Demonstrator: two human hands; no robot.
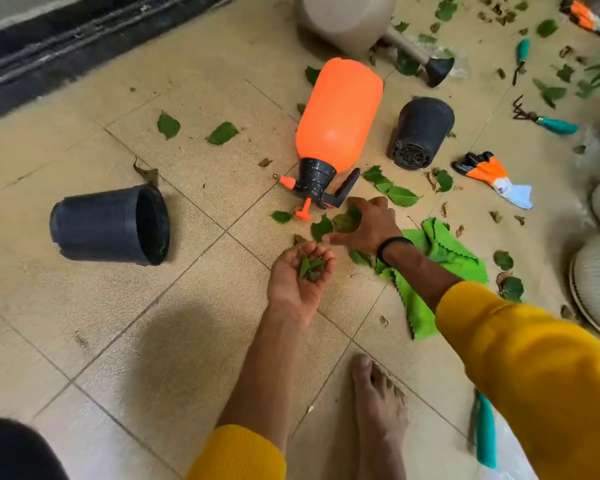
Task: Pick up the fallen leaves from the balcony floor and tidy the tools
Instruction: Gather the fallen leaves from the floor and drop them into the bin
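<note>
since the orange sprayer [338, 116] lying on the tiles looks rigid and bulky, i'd lift it by its black handle; the leaves [321, 228] near it are flimsy, best pinched. my right hand [368, 225] grasps one leaf, my left hand [300, 275] cups several.

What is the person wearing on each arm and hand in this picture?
Both arms wear mustard-yellow knitted sleeves, pushed up to leave the forearms bare; the left sleeve ends in a ribbed cuff. The right wrist carries a thin black band. The left hand and right hand are bare, without gloves or rings.
</note>
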